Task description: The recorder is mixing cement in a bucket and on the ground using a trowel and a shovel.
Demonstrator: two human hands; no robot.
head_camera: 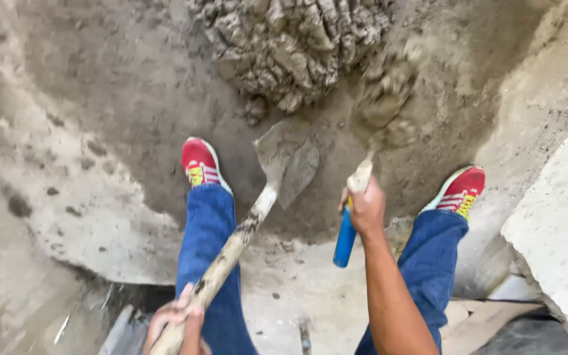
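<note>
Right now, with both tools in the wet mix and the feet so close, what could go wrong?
1. The shovel blade lies between the red shoes, near the toes; a slip of the left hand could drive it into a foot.
2. The right hand lifts a loaded trowel, blurred in motion; mortar could splash onto the jeans.
3. The ground around the mortar pile looks wet, so footing may slip.
</note>
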